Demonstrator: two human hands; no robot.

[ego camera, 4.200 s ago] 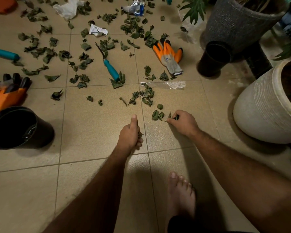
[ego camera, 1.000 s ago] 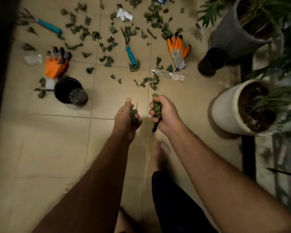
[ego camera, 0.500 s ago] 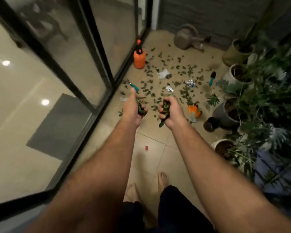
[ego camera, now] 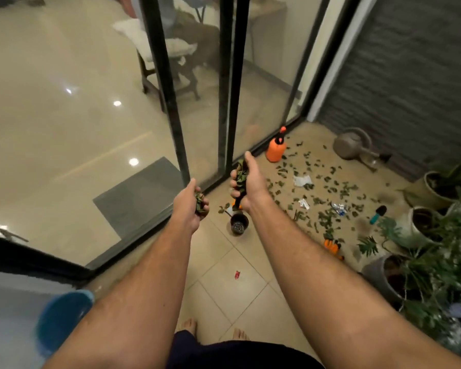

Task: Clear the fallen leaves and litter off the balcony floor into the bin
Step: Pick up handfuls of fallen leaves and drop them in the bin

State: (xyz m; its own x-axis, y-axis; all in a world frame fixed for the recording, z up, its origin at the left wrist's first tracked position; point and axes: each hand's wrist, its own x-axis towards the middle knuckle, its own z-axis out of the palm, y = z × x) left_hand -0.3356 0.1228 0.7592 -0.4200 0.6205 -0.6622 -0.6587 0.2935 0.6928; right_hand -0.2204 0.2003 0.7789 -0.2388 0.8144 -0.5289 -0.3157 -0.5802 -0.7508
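I stand on the balcony with both arms held out in front of me. My left hand (ego camera: pixel 190 205) grips a small bunch of green leaves (ego camera: pixel 199 202). My right hand (ego camera: pixel 246 182) grips a larger bunch of leaves (ego camera: pixel 240 175) that sticks out above and below the fist. Many loose leaves (ego camera: pixel 322 193) still lie scattered over the tiled floor further ahead, mixed with white paper scraps (ego camera: pixel 301 180) and a crumpled wrapper (ego camera: pixel 338 208). A blue round object (ego camera: pixel 61 319), blurred, shows at the lower left; I cannot tell whether it is the bin.
Black-framed glass sliding doors (ego camera: pixel 225 83) run along the left. A small black pot (ego camera: pixel 239 224), an orange sprayer bottle (ego camera: pixel 276 149), a grey watering can (ego camera: pixel 350 146), an orange glove (ego camera: pixel 332 246) and a red scrap (ego camera: pixel 237 274) are on the floor. Potted plants (ego camera: pixel 421 262) crowd the right side.
I have risen from a crouch to standing with leaves in both fists. The view has swung up and left, and both hands have moved leftward towards the glass doors.
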